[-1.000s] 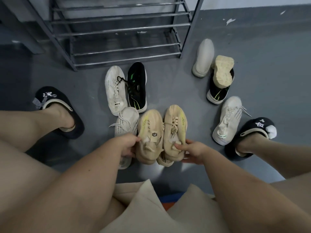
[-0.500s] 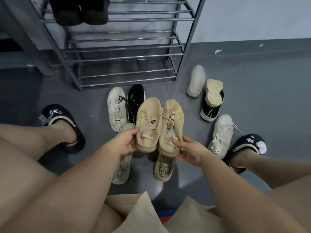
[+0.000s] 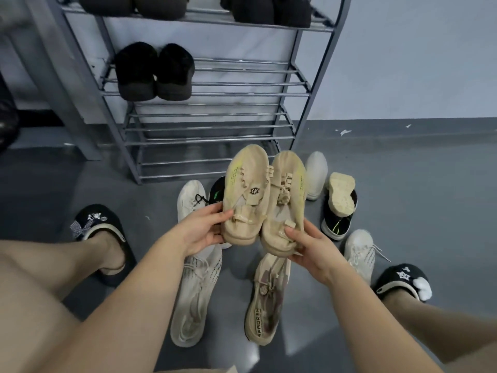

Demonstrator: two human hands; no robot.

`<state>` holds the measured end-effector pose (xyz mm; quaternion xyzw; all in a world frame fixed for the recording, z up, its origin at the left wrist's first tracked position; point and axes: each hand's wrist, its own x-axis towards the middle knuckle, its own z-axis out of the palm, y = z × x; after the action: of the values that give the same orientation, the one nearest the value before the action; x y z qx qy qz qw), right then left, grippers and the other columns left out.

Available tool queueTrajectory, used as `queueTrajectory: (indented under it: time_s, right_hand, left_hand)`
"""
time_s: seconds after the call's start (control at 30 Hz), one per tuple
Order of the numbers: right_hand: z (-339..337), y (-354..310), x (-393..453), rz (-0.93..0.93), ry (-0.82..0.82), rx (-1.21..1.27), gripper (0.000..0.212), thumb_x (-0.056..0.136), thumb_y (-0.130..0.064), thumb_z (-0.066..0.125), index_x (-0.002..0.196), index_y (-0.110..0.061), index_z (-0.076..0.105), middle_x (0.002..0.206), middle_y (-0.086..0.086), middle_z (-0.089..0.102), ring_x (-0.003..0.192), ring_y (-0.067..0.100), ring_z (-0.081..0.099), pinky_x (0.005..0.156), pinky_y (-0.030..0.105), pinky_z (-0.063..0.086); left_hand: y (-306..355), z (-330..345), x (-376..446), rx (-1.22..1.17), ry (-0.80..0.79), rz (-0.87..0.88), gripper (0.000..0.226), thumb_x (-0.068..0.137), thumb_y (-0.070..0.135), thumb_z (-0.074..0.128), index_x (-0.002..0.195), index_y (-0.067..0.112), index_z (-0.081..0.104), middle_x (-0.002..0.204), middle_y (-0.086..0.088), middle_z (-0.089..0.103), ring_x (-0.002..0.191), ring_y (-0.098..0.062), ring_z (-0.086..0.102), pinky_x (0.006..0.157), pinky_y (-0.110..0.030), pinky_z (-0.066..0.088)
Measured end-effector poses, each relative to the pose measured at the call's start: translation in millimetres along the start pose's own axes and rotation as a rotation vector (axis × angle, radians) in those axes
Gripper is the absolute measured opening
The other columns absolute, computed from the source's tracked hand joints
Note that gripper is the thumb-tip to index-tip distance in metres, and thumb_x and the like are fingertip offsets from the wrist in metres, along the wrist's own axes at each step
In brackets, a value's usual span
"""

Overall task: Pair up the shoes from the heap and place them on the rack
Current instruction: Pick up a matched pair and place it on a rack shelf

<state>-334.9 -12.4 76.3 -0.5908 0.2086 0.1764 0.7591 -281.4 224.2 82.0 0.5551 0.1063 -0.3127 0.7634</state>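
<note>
Two matching beige shoes are held side by side in the air, toes toward the metal rack (image 3: 301, 84). My left hand (image 3: 200, 230) grips the heel of the left beige shoe (image 3: 246, 189). My right hand (image 3: 309, 246) grips the heel of the right beige shoe (image 3: 285, 200). Below them on the grey floor lie a cream sneaker (image 3: 196, 297), a tan sneaker (image 3: 266, 294), a white sneaker (image 3: 189, 200) and a black shoe with green marks (image 3: 216, 193), partly hidden by the held pair.
Black fuzzy slippers (image 3: 154, 71) sit on the rack's middle shelf, more dark shoes (image 3: 269, 9) on the top one; the lower shelves hold nothing. To the right lie a white shoe (image 3: 316, 173), a sole-up shoe on a black one (image 3: 340, 203), and a white sneaker (image 3: 360, 251). My slippered feet flank the heap.
Both hands have lifted the beige pair off the floor and carried it forward toward the rack. The view has tilted up, showing the rack's upper shelves.
</note>
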Motion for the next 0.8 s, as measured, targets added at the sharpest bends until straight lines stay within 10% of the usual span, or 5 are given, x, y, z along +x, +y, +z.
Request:
queueTrajectory:
  time_s: [0.17, 0.43, 0.7, 0.8]
  right_hand:
    - [21.3, -14.6, 12.7, -0.014, -0.011, 0.033, 0.055, 0.085, -0.015, 0.067, 0.134, -0.033, 0.051, 0.107, -0.008, 0.071, 0.091, 0.011, 0.066, 0.074, 0.029, 0.049]
    - [41.2, -74.7, 39.3, -0.101, -0.076, -0.068, 0.046, 0.087, -0.013, 0.064, 0.131, -0.024, 0.056, 0.099, -0.008, 0.072, 0.08, 0.006, 0.068, 0.065, 0.022, 0.051]
    - [67.4, -128.7, 62.9, -0.139, -0.103, -0.09, 0.033, 0.089, -0.014, 0.063, 0.121, -0.018, 0.06, 0.071, -0.011, 0.067, 0.047, -0.001, 0.058, 0.072, 0.026, 0.047]
    - [76.9, -146.5, 69.3, -0.153, -0.092, -0.094, 0.029, 0.087, -0.016, 0.065, 0.116, -0.018, 0.062, 0.082, -0.006, 0.069, 0.062, 0.005, 0.063, 0.075, 0.026, 0.051]
  left_hand:
    - [14.5, -2.9, 1.7, -0.061, 0.062, 0.042, 0.019, 0.093, 0.008, 0.052, 0.108, 0.016, 0.061, 0.081, 0.002, 0.075, 0.07, -0.01, 0.07, 0.058, -0.026, 0.058]
    - [68.6, -2.8, 9.9, -0.091, 0.1, 0.154, 0.03, 0.095, 0.01, 0.048, 0.124, 0.01, 0.055, 0.103, -0.006, 0.067, 0.089, -0.018, 0.064, 0.083, -0.037, 0.053]
    - [131.6, -14.8, 19.3, -0.034, 0.081, 0.181, 0.026, 0.096, 0.015, 0.047, 0.12, 0.01, 0.057, 0.106, -0.006, 0.065, 0.097, -0.019, 0.062, 0.083, -0.036, 0.056]
    - [153.5, -15.1, 21.3, 0.01, 0.104, 0.161, 0.02, 0.097, 0.017, 0.047, 0.11, 0.01, 0.059, 0.103, -0.005, 0.066, 0.093, -0.019, 0.063, 0.076, -0.035, 0.059]
